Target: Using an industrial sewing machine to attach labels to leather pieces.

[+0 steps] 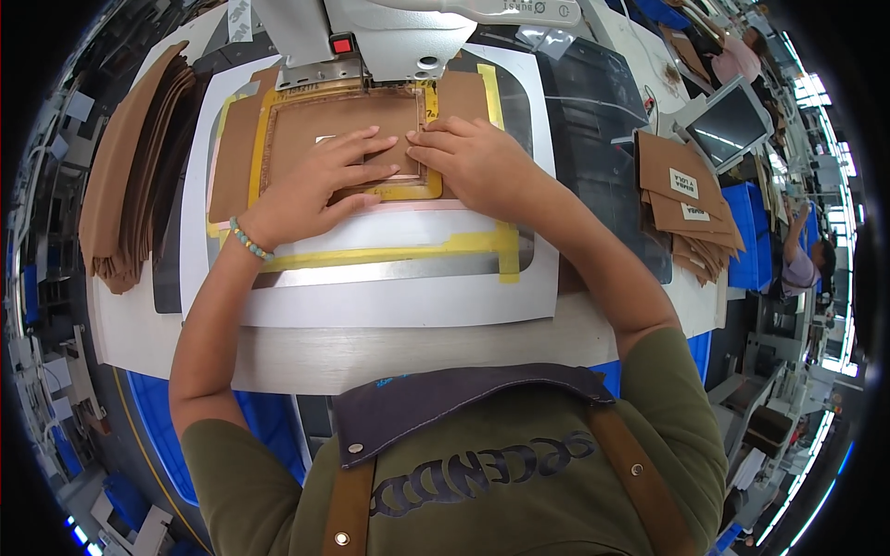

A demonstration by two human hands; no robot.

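**Both hands press a brown piece into the sewing frame**

The left hand (pixel 320 181) lies flat on the flat brown leather-like piece (pixel 343 120), which sits inside the yellow rectangular clamp frame (pixel 408 192) at the far middle of the worktop, directly under the grey-white sewing machine head (pixel 389 32). Its fingers are stretched out and a little apart, and they press down on the piece; they do not grip anything. The right hand (pixel 477 162) rests on the right edge of the same frame, with its fingers close together and bent, and the fingertips push at the edge of the piece next to the left hand's fingertips.

The frame is fixed on a white template plate (pixel 389 306) with strips of yellow tape (pixel 464 243). At the left edge of the worktop stands a tall stack of brown cut pieces (pixel 130 176). At the right edge lies a smaller pile of brown pieces with white labels (pixel 691 213).

In my judgement, the piece is already laid in the frame and the hands are only aligning and flattening it. I cannot see any stitching on it. The large stack on the left suggests that many pieces remain.
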